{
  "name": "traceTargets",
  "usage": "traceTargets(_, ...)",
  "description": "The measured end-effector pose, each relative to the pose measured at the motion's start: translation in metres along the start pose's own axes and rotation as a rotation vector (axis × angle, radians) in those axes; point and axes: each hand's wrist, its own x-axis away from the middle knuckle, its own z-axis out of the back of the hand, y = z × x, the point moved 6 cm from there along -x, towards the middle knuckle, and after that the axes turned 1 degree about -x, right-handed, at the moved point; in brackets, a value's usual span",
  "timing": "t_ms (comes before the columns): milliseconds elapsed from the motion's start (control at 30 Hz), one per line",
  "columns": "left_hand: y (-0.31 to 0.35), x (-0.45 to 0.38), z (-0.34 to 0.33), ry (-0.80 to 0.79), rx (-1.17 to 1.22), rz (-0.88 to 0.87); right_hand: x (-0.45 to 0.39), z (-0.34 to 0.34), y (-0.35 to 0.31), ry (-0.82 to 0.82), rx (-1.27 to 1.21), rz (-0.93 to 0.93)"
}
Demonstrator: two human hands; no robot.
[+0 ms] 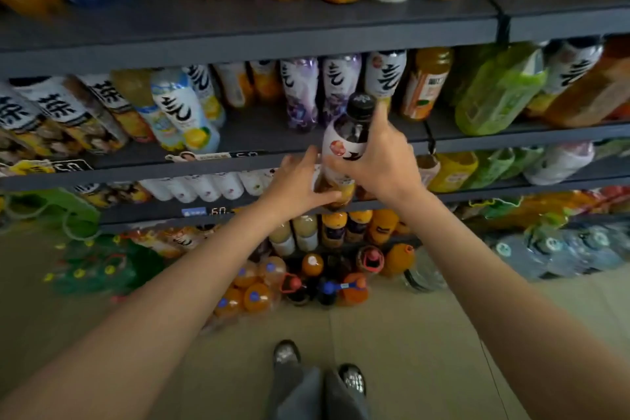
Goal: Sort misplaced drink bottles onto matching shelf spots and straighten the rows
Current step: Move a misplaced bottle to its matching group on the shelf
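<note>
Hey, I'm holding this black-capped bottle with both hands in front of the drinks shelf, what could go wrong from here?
1. The right hand and left hand both grip the black-capped bottle, leaving no free hand to steady the rows; sliding it in may topple the purple-label bottles.
2. Bottles on the floor stand just ahead of your feet, so a step forward might knock them.

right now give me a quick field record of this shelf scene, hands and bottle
held item: black-capped bottle, white label, upright
right hand: grips the bottle's side
left hand: holds its lower part
position: in front of the middle shelf edge
same-style bottles: purple-label bottles behind
floor: orange bottles standing below
</note>
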Motion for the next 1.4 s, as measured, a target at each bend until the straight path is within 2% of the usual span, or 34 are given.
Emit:
traceTargets(100, -0.007, -0.022, -0.004, 0.036, 0.000, 0.027, -0.004, 0.021, 0.032, 0.078, 0.031, -0.037)
traceTargets(333, -0.032, -0.062, -0.003, 0.315, 0.167, 0.182, -0.033, 0.062, 0.086, 0.278, -0.189, -0.168)
traceTargets(467, -0.006, -0.091, -0.017, 0.317, 0.212, 0.122, -0.049, 0.056, 0.097, 0.271, -0.173, -0.192)
traceTargets(600, 0.006, -0.109, -0.023, 0.357, 0.298, 0.171, -0.059, 0.042, 0.106, 0.262, -0.138, -0.202)
traceTargets(767, 0.021, -0.115, -0.037, 0.254, 0.227, 0.059, -0.068, 0.030, 0.101, 0.259, -0.058, -0.143)
traceTargets(1033, 0.000, -0.137, -0.024, 0.464, 0.334, 0.315, -0.096, 0.015, 0.093, 0.211, 0.139, -0.041)
traceTargets(1167, -0.003, -0.145, -0.025, 0.504, 0.354, 0.375, -0.108, 0.010, 0.095, 0.207, 0.110, -0.060)
traceTargets(1300, -0.002, -0.152, -0.028, 0.564, 0.426, 0.467, -0.110, -0.004, 0.099, 0.217, 0.009, -0.162)
traceTargets(1400, 0.003, -0.143, -0.027, 0.696, 0.451, 0.484, -0.108, -0.010, 0.104, 0.247, -0.041, -0.171)
